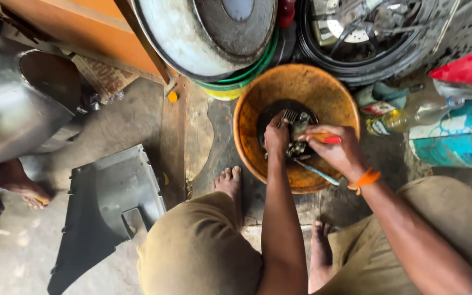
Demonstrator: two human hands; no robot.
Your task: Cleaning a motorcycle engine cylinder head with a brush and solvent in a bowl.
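Engine part (297, 134) sits in dark liquid inside the orange basin (263, 93) on the floor. Left hand (276, 136) fingers clamp it; right hand (338, 148) grips a brush (317, 171). Wet metal could slip and splash. A clear bottle (417, 116) with a yellow-red label lies right of the basin, beside a teal drum (454, 143).

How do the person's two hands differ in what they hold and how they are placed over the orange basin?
The left hand grips the dark metal part from above, fingers pointing down; the right hand comes from the side and holds a red-handled tool. The right wrist wears an orange band; the left wrist is bare. Both hands are over the orange basin, close together.
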